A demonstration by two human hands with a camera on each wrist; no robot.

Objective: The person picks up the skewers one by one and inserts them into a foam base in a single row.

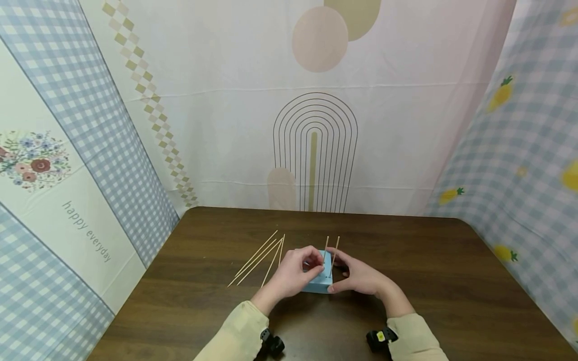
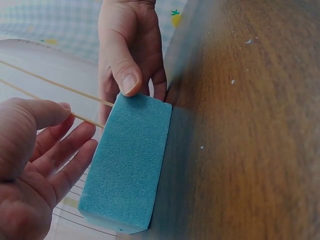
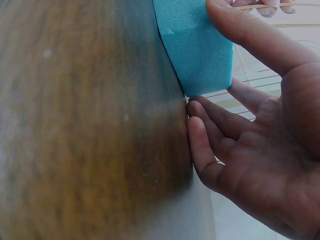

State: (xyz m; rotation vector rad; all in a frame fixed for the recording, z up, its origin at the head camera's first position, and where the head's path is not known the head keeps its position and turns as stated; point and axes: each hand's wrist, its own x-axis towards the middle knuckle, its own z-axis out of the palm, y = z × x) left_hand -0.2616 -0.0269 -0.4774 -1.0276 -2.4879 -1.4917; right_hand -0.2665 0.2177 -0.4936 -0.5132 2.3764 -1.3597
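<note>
From the head view, my left hand [image 1: 300, 268] and right hand [image 1: 361, 276] arch toward each other at the lower centre, around the blue block [image 1: 318, 287] on the brown tabletop [image 1: 451, 286]; several loose sticks [image 1: 255, 260] lie left of them, which neither wrist view shows. The left wrist view shows what my knuckles hide from above: my left thumb and forefinger pinch one stick [image 2: 92, 122] at left of centre, its end at the block, my other fingers spread beneath; a second stick [image 2: 60, 84] runs above it, free of my fingers. My right hand grasps the block's end, thumb pressed on its face at upper centre there; the right wrist view shows the rest of that grip, my other fingers bent around the block's lower end, near the tabletop.
</note>
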